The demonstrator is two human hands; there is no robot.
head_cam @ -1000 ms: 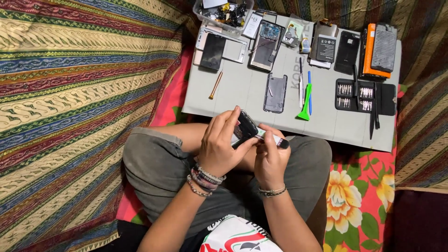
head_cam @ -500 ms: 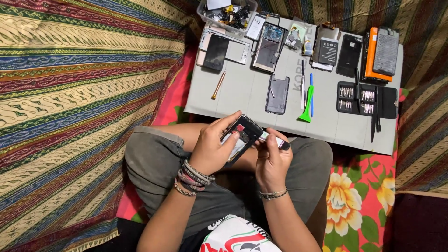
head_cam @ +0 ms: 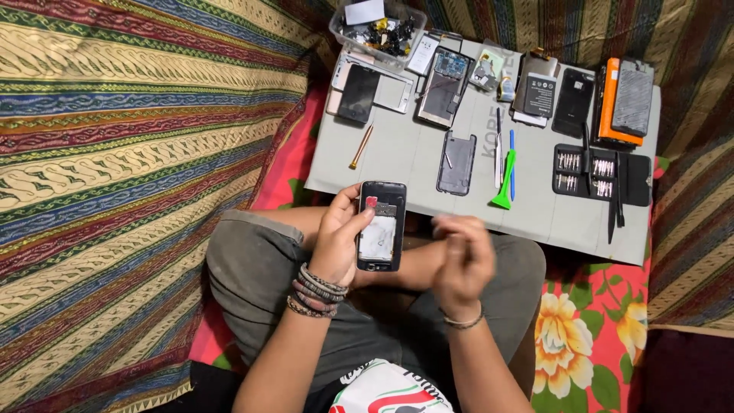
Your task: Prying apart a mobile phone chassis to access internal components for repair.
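One phone, back cover off, is now gripped upright by the left hand alone at frame centre; the right hand has come away, blurred, its grip unreadable; the grey mat lies above.

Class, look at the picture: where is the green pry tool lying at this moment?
In the head view, the green pry tool lies on the grey mat, right of centre, beside the blue tool, between the grey phone cover and the black screwdriver kit.

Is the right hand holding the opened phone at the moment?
No, the opened phone sits in the left hand; the right hand is apart, blurred.
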